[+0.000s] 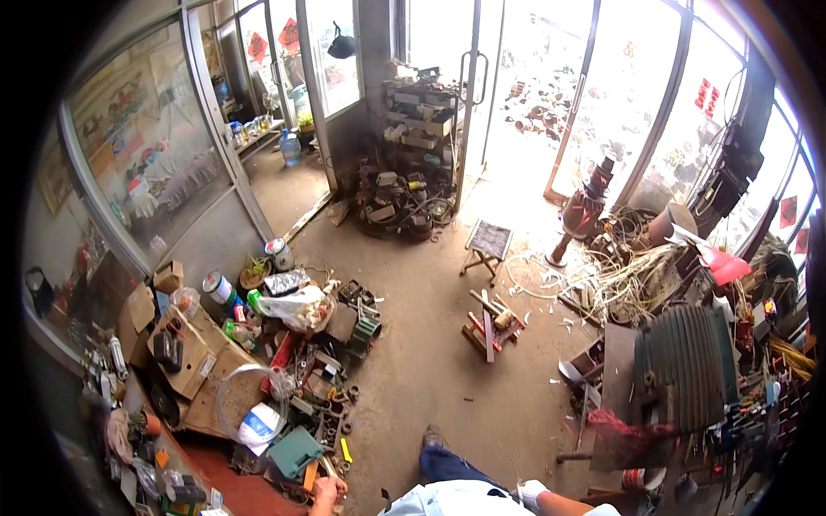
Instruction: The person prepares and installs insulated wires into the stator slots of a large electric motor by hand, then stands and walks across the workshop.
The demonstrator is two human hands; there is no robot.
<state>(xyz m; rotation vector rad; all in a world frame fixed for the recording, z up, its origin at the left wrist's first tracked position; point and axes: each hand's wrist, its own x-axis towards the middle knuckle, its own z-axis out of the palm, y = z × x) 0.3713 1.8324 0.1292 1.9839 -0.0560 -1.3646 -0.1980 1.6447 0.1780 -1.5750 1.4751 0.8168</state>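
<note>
My left hand (pixel 327 492), bare, is at the lower edge beside the cluttered bench. Its fingers are curled around something too small to make out, close to a short orange-brown piece (pixel 311 476) and a green plastic case (pixel 295 451). A white bag with blue print (pixel 260 426) and a coil of clear hose (pixel 225 397) lie just beyond the case. Near my right side, my right hand (pixel 531 493) appears to wear a white glove. Its fingers are too unclear to read, and I see nothing certain in it.
A folding stool (pixel 490 242) and a small wooden stand (pixel 493 326) are on the floor ahead. Metal parts and tools crowd the left. At right, a rack of dark bars (pixel 684 365) stands near tangled cables (pixel 624 275). Beyond the shelf (pixel 422 120) is an open glass door.
</note>
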